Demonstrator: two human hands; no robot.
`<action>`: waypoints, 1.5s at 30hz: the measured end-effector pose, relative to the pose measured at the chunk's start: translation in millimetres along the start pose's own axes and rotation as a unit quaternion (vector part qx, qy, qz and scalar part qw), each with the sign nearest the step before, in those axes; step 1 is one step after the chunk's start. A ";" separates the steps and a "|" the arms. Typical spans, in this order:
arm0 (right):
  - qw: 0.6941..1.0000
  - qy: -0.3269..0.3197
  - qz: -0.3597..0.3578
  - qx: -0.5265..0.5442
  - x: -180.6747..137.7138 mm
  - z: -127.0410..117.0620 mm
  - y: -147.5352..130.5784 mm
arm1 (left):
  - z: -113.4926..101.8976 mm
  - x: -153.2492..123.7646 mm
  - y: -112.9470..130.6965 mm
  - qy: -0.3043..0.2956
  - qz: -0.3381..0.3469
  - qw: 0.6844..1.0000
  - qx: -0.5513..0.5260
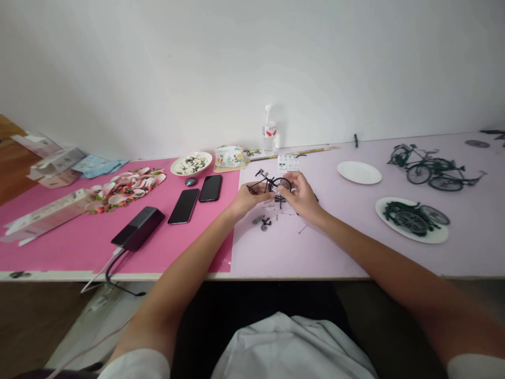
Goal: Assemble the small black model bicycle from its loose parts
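Head view: model bicycle [270, 185] pinched between left hand [245, 199] and right hand [303, 196].

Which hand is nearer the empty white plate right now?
Right. The right hand holds the small model bicycle, plate-side of it; the left hand grips its far end, farther from the empty white plate.

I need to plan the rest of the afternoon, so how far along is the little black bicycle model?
Done: two green bicycles stand finished at far right. In hand: the left hand and right hand hold the black bicycle, which shows handlebars, frame and one wheel; whether it has a second is unclear. Left: small loose parts lie on the table, and green pieces wait on a plate.
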State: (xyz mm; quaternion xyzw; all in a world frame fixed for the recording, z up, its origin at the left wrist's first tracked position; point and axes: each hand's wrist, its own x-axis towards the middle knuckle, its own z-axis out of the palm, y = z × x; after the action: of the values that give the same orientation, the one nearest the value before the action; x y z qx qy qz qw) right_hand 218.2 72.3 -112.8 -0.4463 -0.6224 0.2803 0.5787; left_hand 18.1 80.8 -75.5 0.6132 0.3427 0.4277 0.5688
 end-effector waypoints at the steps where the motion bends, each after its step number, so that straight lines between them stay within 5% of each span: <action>1: 1.000 -0.001 -0.002 0.001 0.0 0.1 0.3 | -0.4 0.5 -0.7 0.003 -0.001 1.000 -0.002; 45: 0.999 -0.010 -0.041 -0.029 -0.2 -5.7 -3.6 | -5.3 6.6 -7.6 0.019 -0.016 1.000 -0.004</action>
State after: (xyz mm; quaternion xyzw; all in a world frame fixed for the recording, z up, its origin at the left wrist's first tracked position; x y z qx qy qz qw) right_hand 222.9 69.6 -108.8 -0.4341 -0.6537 0.2424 0.5705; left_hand 16.3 89.8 -82.1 0.5968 0.3617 0.4312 0.5718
